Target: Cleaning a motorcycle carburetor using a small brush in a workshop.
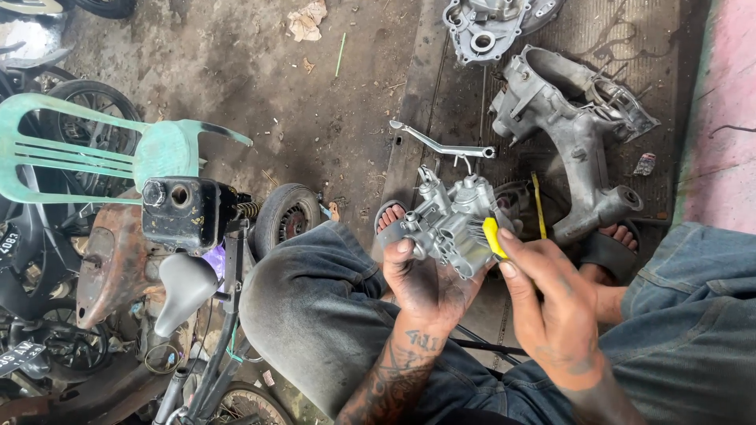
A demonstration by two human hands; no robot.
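Note:
My left hand [425, 279] grips a silver metal carburettor [453, 220] from below, holding it up over my knees. My right hand [551, 303] holds a yellow-handled brush [492, 236] with its bristles against the carburettor's right side. Both hands are dark with grease. I sit with jeans-clad legs apart and sandalled feet [390, 216] on the ground.
A large grey engine casing [575, 126] lies on the dark mat ahead, with a second cover [488, 27] beyond it and a metal lever [441, 145] nearby. To the left stand a green plastic chair [118, 153], a small rusty motorbike frame [181, 236] and wheels.

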